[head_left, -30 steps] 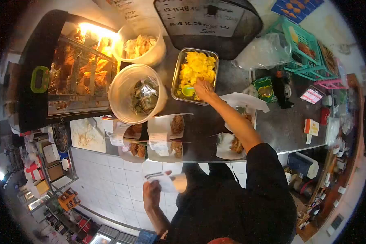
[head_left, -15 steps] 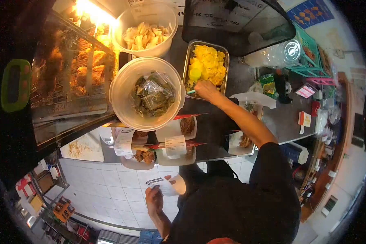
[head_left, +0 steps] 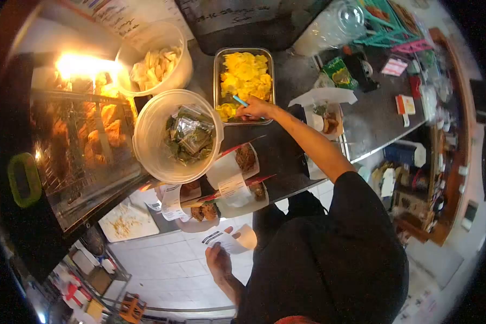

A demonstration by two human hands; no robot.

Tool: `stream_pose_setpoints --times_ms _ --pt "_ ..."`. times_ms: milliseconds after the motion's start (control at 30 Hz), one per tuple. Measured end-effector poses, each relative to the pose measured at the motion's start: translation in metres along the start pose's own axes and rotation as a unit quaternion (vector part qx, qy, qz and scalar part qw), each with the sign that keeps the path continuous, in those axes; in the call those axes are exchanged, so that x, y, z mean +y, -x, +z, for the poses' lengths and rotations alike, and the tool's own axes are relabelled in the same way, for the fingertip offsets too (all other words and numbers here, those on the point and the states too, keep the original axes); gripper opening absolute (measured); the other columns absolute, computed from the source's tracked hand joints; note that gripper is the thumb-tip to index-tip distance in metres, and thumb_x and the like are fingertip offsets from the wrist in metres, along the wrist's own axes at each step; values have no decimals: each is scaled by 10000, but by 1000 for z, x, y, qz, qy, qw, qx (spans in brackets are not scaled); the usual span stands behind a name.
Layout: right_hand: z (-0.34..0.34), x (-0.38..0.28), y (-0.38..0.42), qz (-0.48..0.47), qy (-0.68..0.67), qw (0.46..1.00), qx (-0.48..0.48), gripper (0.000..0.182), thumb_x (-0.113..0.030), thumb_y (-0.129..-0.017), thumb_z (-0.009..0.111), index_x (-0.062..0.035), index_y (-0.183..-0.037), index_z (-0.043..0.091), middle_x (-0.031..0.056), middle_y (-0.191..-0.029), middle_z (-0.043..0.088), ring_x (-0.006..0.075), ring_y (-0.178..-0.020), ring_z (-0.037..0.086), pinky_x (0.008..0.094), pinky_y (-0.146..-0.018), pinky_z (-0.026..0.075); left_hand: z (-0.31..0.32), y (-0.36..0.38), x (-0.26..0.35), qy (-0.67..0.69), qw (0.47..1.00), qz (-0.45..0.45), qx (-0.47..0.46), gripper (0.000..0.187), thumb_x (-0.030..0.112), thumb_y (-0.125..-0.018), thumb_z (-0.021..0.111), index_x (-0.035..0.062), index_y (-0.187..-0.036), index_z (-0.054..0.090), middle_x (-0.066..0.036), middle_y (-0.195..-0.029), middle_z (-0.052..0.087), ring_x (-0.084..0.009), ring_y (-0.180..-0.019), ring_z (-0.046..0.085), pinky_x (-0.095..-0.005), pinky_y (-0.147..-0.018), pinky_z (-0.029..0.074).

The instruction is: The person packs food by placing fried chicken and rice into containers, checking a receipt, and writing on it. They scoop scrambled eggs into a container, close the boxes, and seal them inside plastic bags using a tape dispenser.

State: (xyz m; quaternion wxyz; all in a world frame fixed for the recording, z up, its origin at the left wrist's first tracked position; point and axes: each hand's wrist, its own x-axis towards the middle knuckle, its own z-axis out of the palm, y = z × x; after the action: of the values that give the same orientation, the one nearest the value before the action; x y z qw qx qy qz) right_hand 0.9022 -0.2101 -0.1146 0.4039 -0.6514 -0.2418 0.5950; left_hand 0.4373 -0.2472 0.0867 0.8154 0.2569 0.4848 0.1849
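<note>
My right hand (head_left: 255, 109) is closed round a utensil with a teal handle (head_left: 240, 100), at the near edge of a metal tray (head_left: 272, 81). Soft yellow food (head_left: 245, 73) fills the tray; the utensil's working end cannot be made out. Lower down, my left hand (head_left: 220, 262) grips a printed paper slip (head_left: 225, 241) with a curled end, over the floor in front of the counter. Between the hands, paper food boxes (head_left: 243, 202) hold browned pieces of food (head_left: 247, 157), with printed slips (head_left: 231, 184) lying across them.
Left of the tray stand a clear tub (head_left: 213, 148) of bagged green leaves and another tub (head_left: 184, 70) of pale pieces. A lit glass cabinet (head_left: 92, 181) flanks them. An open box (head_left: 337, 116) with food sits to the right, beyond my forearm.
My right hand stays at the tray's near side, but the teal handle now points up and left above it. My left hand still holds the slip. The whole view has shifted and turned.
</note>
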Motion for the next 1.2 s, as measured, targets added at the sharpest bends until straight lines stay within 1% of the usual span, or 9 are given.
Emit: stream_pose_setpoints --times_ms 300,433,467,500,567,633,700,800,1200 --pt "-37 2 26 -6 -122 992 -29 277 -240 -935 631 -29 -1098 708 0 -763 650 19 -490 417 196 -397 264 13 0 1 -85 996 25 -4 564 231 -873 569 -107 -1305 439 -301 -1246 574 -420 -1024 634 -444 -902 486" --pt "-49 -4 51 -78 -96 990 73 286 -293 -906 674 -38 -1022 734 11 -781 675 72 -540 530 203 -480 401 34 -5 0 -99 993 28 -52 483 177 -885 533 -129 -1255 481 -270 -1218 601 -379 -1024 641 -418 -885 491" --pt "-52 -8 52 -84 59 981 167 241 -254 -868 675 -30 -927 743 89 -751 697 188 -607 645 307 -542 500 37 -6 1 -146 988 23 -51 456 155 -889 524 -139 -1235 494 -263 -1213 607 -365 -1024 644 -409 -879 491" --pt "-46 -16 55 -88 60 981 161 241 -254 -868 675 -30 -927 743 89 -751 697 188 -607 645 307 -542 500 33 -8 -2 -145 988 28 -47 456 155 -889 524 -139 -1235 494 -263 -1213 607 -365 -1024 644 -409 -879 491" --pt "-23 -27 58 -156 456 809 336 183 -180 -806 651 -19 -835 732 191 -753 691 304 -695 693 418 -616 537 20 -13 -11 -154 986 -18 -56 571 273 -886 590 -75 -1313 442 -299 -1230 579 -467 -1033 621 -545 -890 497" --pt "8 -16 43 -189 419 837 297 132 -71 -765 592 -30 -779 717 224 -756 675 379 -737 688 479 -671 543 40 -7 -18 -98 993 0 -63 579 241 -868 589 -85 -1321 431 -300 -1221 584 -464 -1031 626 -538 -900 498" --pt "27 4 26 -267 521 755 295 105 -81 -759 600 -65 -738 701 179 -726 671 362 -712 686 458 -645 552 36 -3 -28 -108 993 6 -51 570 244 -869 592 -94 -1303 444 -309 -1230 577 -467 -1033 625 -528 -905 498" --pt "29 -2 27 -213 528 803 176 120 -8 -713 592 -17 -763 701 236 -729 657 406 -715 680 488 -625 543 30 12 -39 -92 995 5 -40 514 225 -881 576 -103 -1267 484 -316 -1241 570 -468 -1031 623 -510 -899 493" --pt "30 26 -10 -249 434 852 155 150 -143 -758 639 -5 -705 667 218 -626 608 375 -595 634 448 -554 480 10 26 -56 -16 1000 22 -13 471 231 -889 551 -136 -1185 539 -309 -1259 565 -448 -1040 625 -496 -905 481"
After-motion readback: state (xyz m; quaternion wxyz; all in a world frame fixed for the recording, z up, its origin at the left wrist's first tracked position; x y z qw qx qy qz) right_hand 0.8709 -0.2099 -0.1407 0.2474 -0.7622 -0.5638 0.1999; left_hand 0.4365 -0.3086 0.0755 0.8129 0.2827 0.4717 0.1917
